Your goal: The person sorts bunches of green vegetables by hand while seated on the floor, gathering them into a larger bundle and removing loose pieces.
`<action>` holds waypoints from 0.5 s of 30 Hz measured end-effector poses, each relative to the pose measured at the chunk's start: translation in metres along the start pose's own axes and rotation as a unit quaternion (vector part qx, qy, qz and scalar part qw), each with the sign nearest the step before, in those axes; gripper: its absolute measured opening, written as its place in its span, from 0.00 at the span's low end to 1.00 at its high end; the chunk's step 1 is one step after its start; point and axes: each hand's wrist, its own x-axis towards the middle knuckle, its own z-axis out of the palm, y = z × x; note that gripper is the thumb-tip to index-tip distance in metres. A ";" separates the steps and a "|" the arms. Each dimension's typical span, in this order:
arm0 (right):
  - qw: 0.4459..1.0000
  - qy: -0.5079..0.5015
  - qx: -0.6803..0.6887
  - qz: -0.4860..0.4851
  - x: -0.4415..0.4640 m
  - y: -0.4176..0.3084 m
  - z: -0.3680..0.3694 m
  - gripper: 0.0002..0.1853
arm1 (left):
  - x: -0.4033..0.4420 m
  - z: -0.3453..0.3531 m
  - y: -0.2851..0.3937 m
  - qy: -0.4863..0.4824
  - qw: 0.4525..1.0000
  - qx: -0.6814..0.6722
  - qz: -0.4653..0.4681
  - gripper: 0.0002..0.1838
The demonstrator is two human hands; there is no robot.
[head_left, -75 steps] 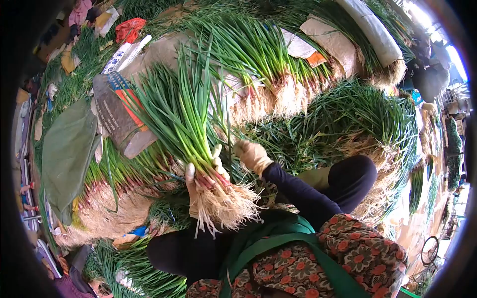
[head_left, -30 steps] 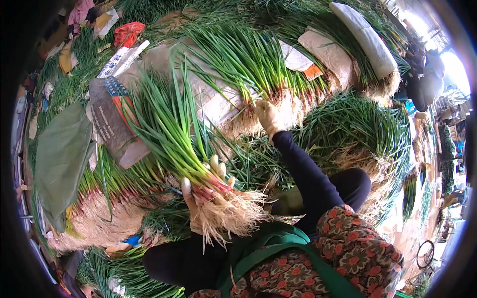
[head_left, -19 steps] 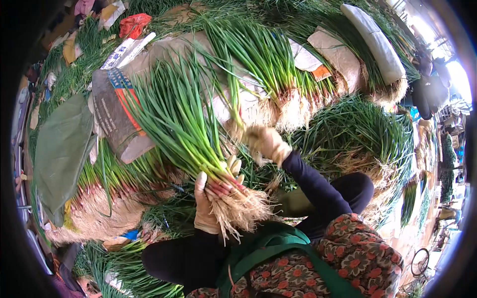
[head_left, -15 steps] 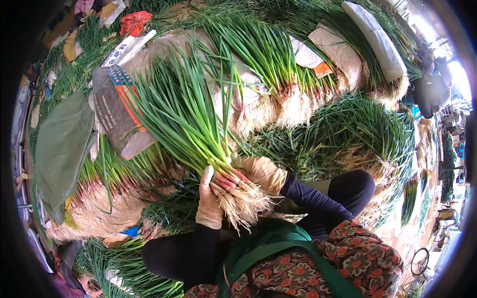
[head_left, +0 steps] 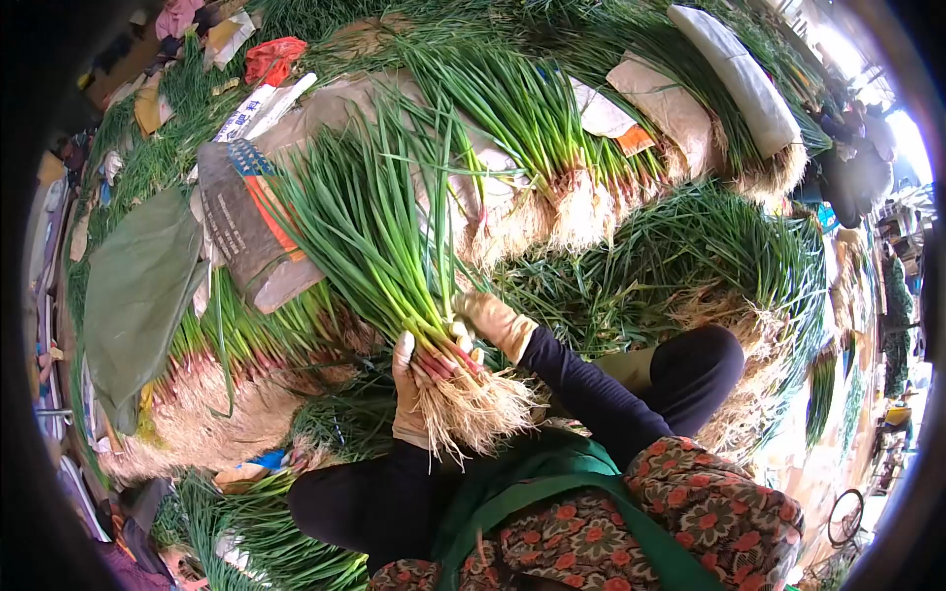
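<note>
A bunch of green onions [head_left: 419, 286] fans out in front of me, leaves pointing up and left, with reddish stem bases and a shaggy mass of pale roots [head_left: 473, 409] toward my lap. My left hand [head_left: 407, 394], in a light glove, is wrapped round the stem bases from the left, thumb on top. From the other side my right hand [head_left: 496, 323], gloved too, has its fingers closed on stems at the bunch's right edge, just above the red part. Its fingertips are partly hidden among the stems.
A long row of green onions [head_left: 581, 167] lies beyond the bunch, partly on sacks [head_left: 261, 227]. More onions [head_left: 227, 394] lie left beside a dark green sheet [head_left: 138, 295]. Loose leaves [head_left: 591, 295] and another pile [head_left: 749, 256] are at the right. A rolled white sack [head_left: 734, 79] rests farther back.
My right hand has shifted up and left along the stems, its forearm reaching farther over. The bunch has turned slightly more upright, its roots hanging closer together. My left hand keeps its hold.
</note>
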 end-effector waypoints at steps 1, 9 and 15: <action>0.996 -0.015 -0.087 -0.015 -0.007 0.003 0.001 0.14 | 0.001 -0.003 0.000 0.004 1.000 0.007 0.005 0.27; 0.884 -0.025 -0.455 0.106 -0.035 0.027 -0.026 0.26 | -0.010 0.046 -0.004 -0.145 0.982 -0.123 0.021 0.27; 0.998 0.028 0.044 0.042 0.003 -0.035 -0.033 0.22 | -0.003 0.035 -0.011 0.075 0.996 -0.055 0.014 0.29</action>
